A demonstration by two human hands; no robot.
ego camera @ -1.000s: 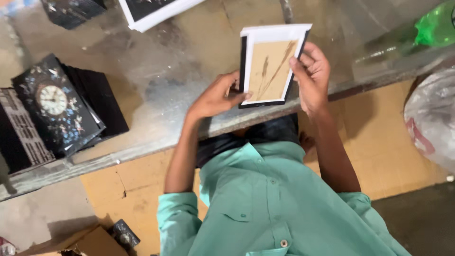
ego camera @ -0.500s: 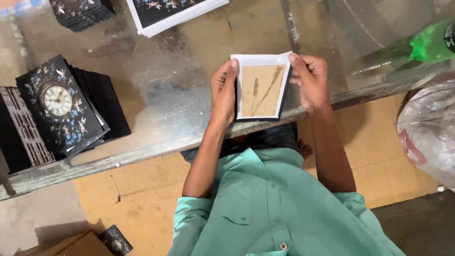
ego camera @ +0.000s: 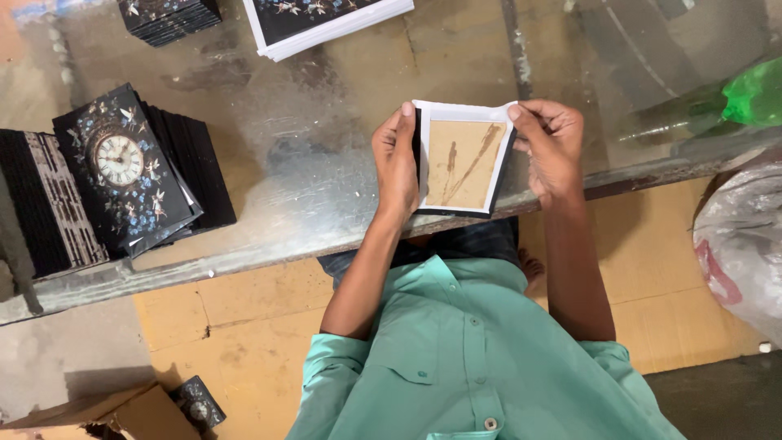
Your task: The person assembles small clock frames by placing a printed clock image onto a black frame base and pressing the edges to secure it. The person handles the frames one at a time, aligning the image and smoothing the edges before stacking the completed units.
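Above the near edge of the scratched glass-topped table (ego camera: 326,187), both hands are gripping a small rectangular brown cardboard panel wrapped in white-backed black paper (ego camera: 463,163). The left hand (ego camera: 397,163) is lying flat along the panel's left side, fingers extended, steadying it. The right hand (ego camera: 551,147) is pinching the upper right corner between thumb and fingertips, apparently pressing a white flap inward. The panel is facing upward, showing bare brown board with dark streaks, framed by white folded margins and a thin black edge. To the left, a stack of black covers printed with a clock face and flowers (ego camera: 130,171) is resting on the table. A green plastic bottle (ego camera: 745,94) is lying at far right.
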